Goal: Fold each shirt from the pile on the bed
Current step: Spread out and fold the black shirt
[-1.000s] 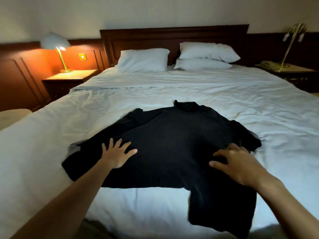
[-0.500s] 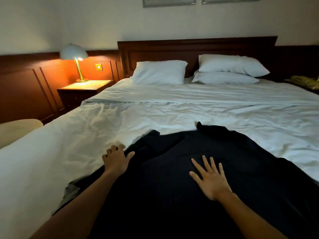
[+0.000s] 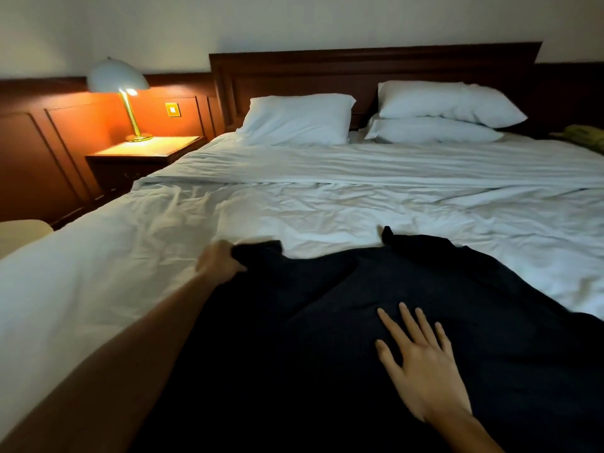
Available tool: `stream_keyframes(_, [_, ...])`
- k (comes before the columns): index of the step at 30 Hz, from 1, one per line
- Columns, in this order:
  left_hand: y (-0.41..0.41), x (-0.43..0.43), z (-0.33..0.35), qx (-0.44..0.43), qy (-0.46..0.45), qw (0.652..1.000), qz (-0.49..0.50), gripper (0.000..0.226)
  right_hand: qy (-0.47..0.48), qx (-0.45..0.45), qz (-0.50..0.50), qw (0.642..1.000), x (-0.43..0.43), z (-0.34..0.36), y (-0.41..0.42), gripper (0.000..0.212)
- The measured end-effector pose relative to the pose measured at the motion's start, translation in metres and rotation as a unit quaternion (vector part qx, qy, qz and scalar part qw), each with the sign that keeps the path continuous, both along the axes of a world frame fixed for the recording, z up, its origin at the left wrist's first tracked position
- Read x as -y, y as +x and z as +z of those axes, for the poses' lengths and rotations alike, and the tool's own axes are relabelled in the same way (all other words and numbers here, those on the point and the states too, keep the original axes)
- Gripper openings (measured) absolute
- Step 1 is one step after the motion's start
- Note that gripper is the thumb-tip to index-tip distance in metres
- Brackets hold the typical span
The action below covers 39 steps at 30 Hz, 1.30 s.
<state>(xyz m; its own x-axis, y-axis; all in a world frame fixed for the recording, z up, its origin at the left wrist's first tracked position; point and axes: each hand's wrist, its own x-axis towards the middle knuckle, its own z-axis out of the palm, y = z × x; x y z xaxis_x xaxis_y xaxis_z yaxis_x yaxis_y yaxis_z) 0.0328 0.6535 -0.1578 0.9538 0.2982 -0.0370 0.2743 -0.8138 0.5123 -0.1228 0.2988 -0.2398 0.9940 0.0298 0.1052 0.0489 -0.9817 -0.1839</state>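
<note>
A black shirt lies spread on the white bed, its collar pointing toward the pillows. My left hand grips the shirt's far left corner, near the shoulder or sleeve, with fingers curled into the dark cloth. My right hand lies flat on the middle of the shirt, fingers straight and spread. The shirt's lower part runs out of the frame at the bottom.
Three white pillows lean against the dark wooden headboard. A lit lamp stands on the nightstand at the left. A yellowish object sits at the far right edge.
My left hand slid up along the shirt's left edge and closed on its far corner. My right hand moved from the right sleeve to the middle, flat. The camera came closer.
</note>
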Motion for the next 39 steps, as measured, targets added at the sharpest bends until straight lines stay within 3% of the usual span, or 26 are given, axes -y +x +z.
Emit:
stream_keyframes(2, [-0.008, -0.042, 0.011, 0.075, 0.011, 0.992, 0.099, 0.042, 0.000, -0.001, 0.000, 1.000, 0.001, 0.000, -0.001, 0.073])
stream_keyframes(5, [-0.024, -0.103, 0.011, -0.001, -0.125, 0.979, 0.163, 0.085, -0.003, 0.002, -0.004, 1.000, 0.000, 0.001, -0.002, 0.073])
stream_keyframes(7, [-0.046, -0.121, 0.013, -0.051, -0.186, 0.970, 0.149, 0.106, -0.009, -0.002, -0.005, 1.000, -0.001, 0.001, -0.002, 0.074])
stream_keyframes(9, [-0.071, -0.125, 0.020, -0.107, -0.222, 0.963, 0.105, 0.101, -0.011, -0.005, -0.007, 1.000, -0.001, 0.002, -0.002, 0.072])
stream_keyframes(14, [-0.133, -0.097, 0.034, -0.251, -0.216, 0.943, -0.025, 0.092, -0.026, -0.019, -0.006, 0.999, -0.002, 0.004, -0.001, 0.060])
stream_keyframes(17, [-0.151, -0.080, 0.017, -0.202, -0.186, 0.957, -0.097, 0.093, -0.043, -0.047, -0.007, 0.998, -0.005, 0.006, -0.004, 0.060])
stream_keyframes(19, [-0.162, -0.080, 0.001, -0.079, -0.152, 0.980, -0.104, 0.078, -0.042, -0.072, -0.013, 0.996, -0.007, 0.009, -0.010, 0.059])
stream_keyframes(21, [-0.174, -0.085, -0.006, 0.090, -0.108, 0.990, -0.012, 0.044, -0.031, -0.093, -0.012, 0.995, -0.009, 0.012, -0.022, 0.058])
stream_keyframes(23, [-0.188, -0.094, -0.003, 0.155, -0.089, 0.981, 0.079, 0.026, -0.017, -0.103, -0.005, 0.994, -0.010, 0.013, -0.035, 0.057])
stream_keyframes(25, [-0.200, -0.109, -0.002, 0.069, -0.116, 0.988, 0.074, 0.049, -0.004, -0.110, 0.003, 0.994, -0.008, 0.014, -0.048, 0.056])
stream_keyframes(27, [-0.214, -0.121, 0.004, -0.051, -0.174, 0.983, 0.008, 0.083, 0.002, -0.115, 0.005, 0.993, -0.007, 0.017, -0.058, 0.056])
stream_keyframes(29, [-0.227, -0.131, 0.010, -0.116, -0.166, 0.975, -0.090, 0.096, 0.006, -0.117, 0.004, 0.993, -0.008, 0.019, -0.066, 0.056])
stream_keyframes(32, [-0.240, -0.141, 0.014, -0.031, -0.054, 0.987, -0.150, 0.071, 0.018, -0.119, 0.005, 0.993, -0.010, 0.022, -0.077, 0.055])
stream_keyframes(34, [-0.248, -0.147, 0.020, 0.026, -0.058, 0.991, -0.115, 0.060, 0.019, -0.115, 0.006, 0.993, -0.010, 0.022, -0.084, 0.055])
stream_keyframes(37, [-0.267, -0.144, 0.024, -0.044, -0.056, 0.982, -0.172, 0.052, 0.017, -0.107, 0.012, 0.994, -0.009, 0.024, -0.097, 0.056])
stream_keyframes(39, [-0.275, -0.141, 0.021, -0.043, -0.063, 0.980, -0.185, 0.060, 0.012, -0.101, 0.017, 0.995, -0.007, 0.024, -0.104, 0.055])
